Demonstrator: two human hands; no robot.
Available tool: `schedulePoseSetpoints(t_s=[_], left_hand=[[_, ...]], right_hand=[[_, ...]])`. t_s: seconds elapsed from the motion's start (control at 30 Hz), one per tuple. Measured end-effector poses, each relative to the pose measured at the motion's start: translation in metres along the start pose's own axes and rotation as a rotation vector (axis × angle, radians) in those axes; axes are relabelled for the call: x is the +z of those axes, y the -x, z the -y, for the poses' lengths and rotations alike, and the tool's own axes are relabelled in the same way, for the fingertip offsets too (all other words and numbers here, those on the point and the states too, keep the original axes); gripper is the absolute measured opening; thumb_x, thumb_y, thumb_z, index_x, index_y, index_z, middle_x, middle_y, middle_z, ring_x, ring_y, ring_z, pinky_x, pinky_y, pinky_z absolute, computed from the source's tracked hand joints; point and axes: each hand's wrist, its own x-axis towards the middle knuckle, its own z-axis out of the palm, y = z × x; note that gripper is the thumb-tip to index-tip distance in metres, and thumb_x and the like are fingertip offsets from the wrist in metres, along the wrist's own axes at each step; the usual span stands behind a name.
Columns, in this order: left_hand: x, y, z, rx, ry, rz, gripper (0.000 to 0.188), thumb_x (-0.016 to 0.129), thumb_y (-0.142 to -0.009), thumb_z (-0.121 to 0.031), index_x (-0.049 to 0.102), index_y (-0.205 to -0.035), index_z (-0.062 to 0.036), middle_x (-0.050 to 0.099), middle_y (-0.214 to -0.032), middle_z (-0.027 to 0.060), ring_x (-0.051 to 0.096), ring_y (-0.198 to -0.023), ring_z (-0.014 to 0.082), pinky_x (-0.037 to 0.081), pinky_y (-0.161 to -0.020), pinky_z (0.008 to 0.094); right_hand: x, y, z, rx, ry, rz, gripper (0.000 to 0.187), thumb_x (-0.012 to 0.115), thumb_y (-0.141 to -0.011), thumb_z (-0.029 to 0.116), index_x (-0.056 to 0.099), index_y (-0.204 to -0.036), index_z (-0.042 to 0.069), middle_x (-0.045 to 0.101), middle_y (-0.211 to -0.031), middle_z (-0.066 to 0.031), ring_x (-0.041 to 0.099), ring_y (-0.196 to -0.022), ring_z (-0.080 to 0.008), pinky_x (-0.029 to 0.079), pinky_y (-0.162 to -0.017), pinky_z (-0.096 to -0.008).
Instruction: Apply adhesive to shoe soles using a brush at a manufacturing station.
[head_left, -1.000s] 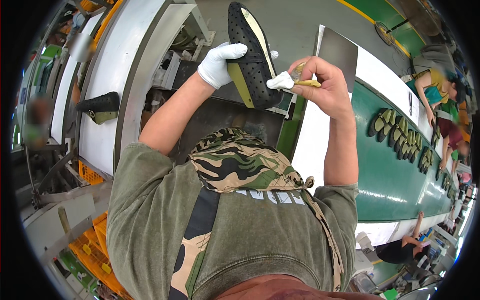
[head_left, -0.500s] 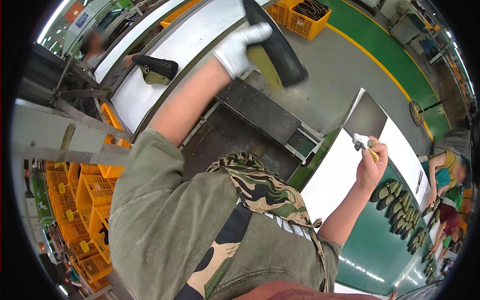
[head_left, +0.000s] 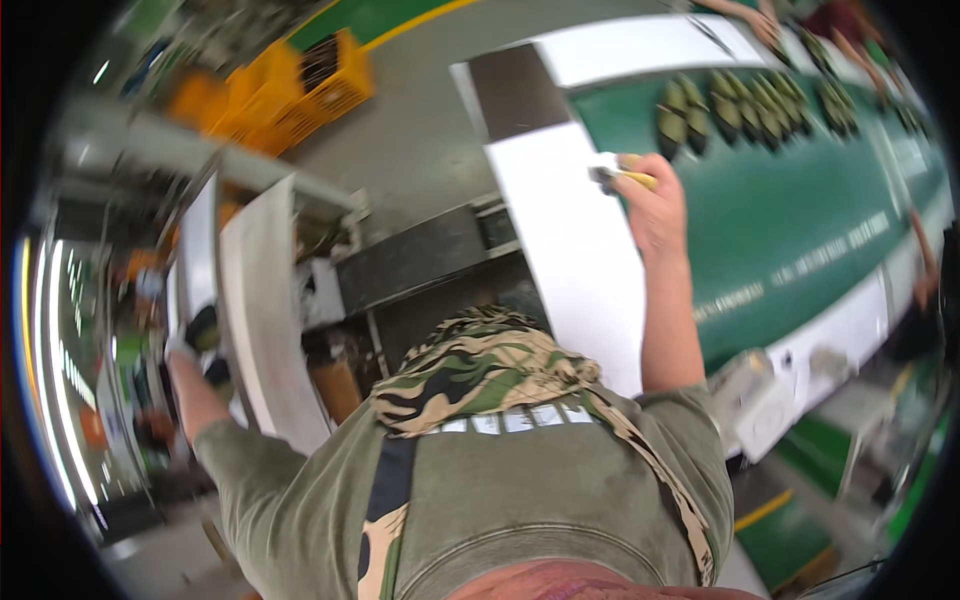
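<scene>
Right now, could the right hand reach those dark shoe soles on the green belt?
Probably yes: the right hand, holding a small yellow-handled tool, is beside the green belt, and nothing stands between it and the shoe soles.

motion blur hides what the left hand [head_left: 188,345] grips at the frame's left.

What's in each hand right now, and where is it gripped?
The right hand grips a small yellow-handled tool by its handle. The gloved left hand touches a dark shoe-like object; the blur hides the grip.
</scene>
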Motion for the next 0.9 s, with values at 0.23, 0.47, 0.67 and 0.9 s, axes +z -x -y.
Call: schedulePoseSetpoints(t_s=[0.23, 0.47, 0.67, 0.9], left_hand=[[0.316, 0.016, -0.140, 0.492, -0.859, -0.664, 0.048, 0.069, -0.079, -0.046, 0.070, -0.117, -0.0160, 0.071, -0.111, 0.0119, 0.066, -0.106, 0.0331, 0.052, -0.086, 0.0422], [0.799, 0.217, -0.203, 1.383, -0.720, 0.755, 0.060, 0.076, -0.073, -0.020, 0.059, -0.130, -0.0163, 0.060, -0.131, 0.0085, 0.056, -0.122, 0.0248, 0.044, -0.103, 0.0328], [1.048, 0.440, -0.165, 2.367, -0.779, 1.224, 0.070, 0.077, -0.068, -0.012, 0.051, -0.134, -0.0082, 0.053, -0.138, 0.0117, 0.050, -0.127, 0.0303, 0.039, -0.108, 0.0398], [1.176, 0.512, -0.132, 2.877, -1.178, 1.081, 0.018, 0.070, -0.076, -0.009, 0.072, -0.094, -0.0115, 0.071, -0.095, 0.0088, 0.070, -0.094, 0.0262, 0.052, -0.077, 0.0396]], right_hand=[[-0.035, 0.030, 0.026, -0.131, 0.079, -0.284, 0.017, 0.073, -0.079, -0.004, 0.058, -0.085, 0.001, 0.062, -0.106, -0.0164, 0.059, -0.093, -0.0161, 0.049, -0.083, -0.0287], [-0.078, 0.053, 0.028, -0.059, 0.215, -0.739, 0.016, 0.073, -0.083, 0.002, 0.058, -0.090, 0.003, 0.063, -0.092, -0.0051, 0.058, -0.080, -0.0093, 0.047, -0.072, -0.0236], [-0.076, 0.088, 0.040, -0.064, 0.349, -1.137, 0.016, 0.074, -0.083, 0.004, 0.059, -0.090, 0.004, 0.063, -0.088, -0.0028, 0.057, -0.078, -0.0087, 0.047, -0.071, -0.0231], [-0.054, 0.125, 0.036, -0.163, 0.313, -1.506, 0.015, 0.071, -0.087, 0.007, 0.057, -0.091, 0.007, 0.064, -0.088, -0.0042, 0.061, -0.076, -0.0130, 0.051, -0.071, -0.0299]])
